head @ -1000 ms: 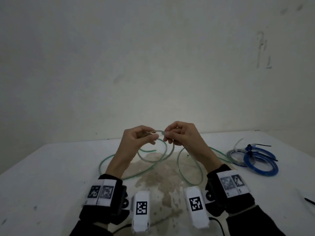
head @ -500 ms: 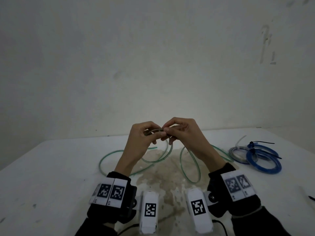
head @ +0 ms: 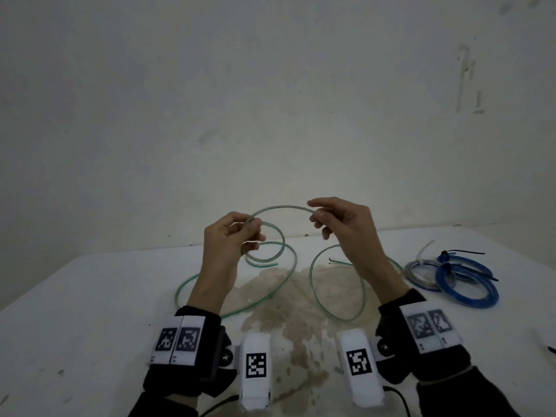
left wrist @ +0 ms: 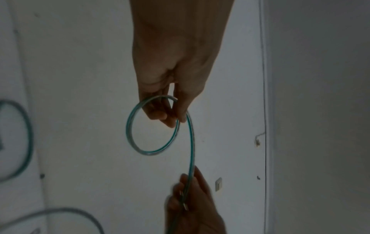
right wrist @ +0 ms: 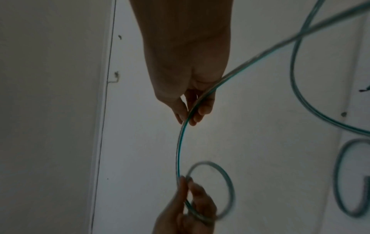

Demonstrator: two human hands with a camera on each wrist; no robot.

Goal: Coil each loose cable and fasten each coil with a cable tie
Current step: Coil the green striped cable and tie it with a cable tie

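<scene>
- The left hand (head: 231,239) is raised above the surface (head: 90,296) and pinches the green cable (head: 282,207) between thumb and fingertips; its grip is narrow, closed on the point where a small loop of the cable crosses itself.
- In the left wrist view that loop (left wrist: 152,126) hangs as one near-round turn below the fingers (left wrist: 158,114), and from the pinch the cable runs on in an arc to the other hand.
- The right hand (head: 346,227) is at about the same height, apart from the left one. Its thumb and fingers (right wrist: 200,110) are curled lightly about the cable, so its grip is narrow too; the index finger sticks out straighter, above the strand.
- Between the two hands the cable spans an upward arch against the wall (head: 270,100).
- Past the right hand the cable drops to the surface and lies there in wide loose curves, on and beside a brown stain (head: 285,302). One free end (head: 331,260) shows near the right wrist, another below the left hand's loop.
- On the right of the surface, well apart from the hands, lie a blue coil (head: 466,284) and a grey coil (head: 421,273), touching or overlapping. Black cable ties (head: 463,252) stick out from the blue coil; a white tie (head: 425,248) rises from the grey coil.
- Both wrists carry black bands with printed markers (head: 180,338).
</scene>
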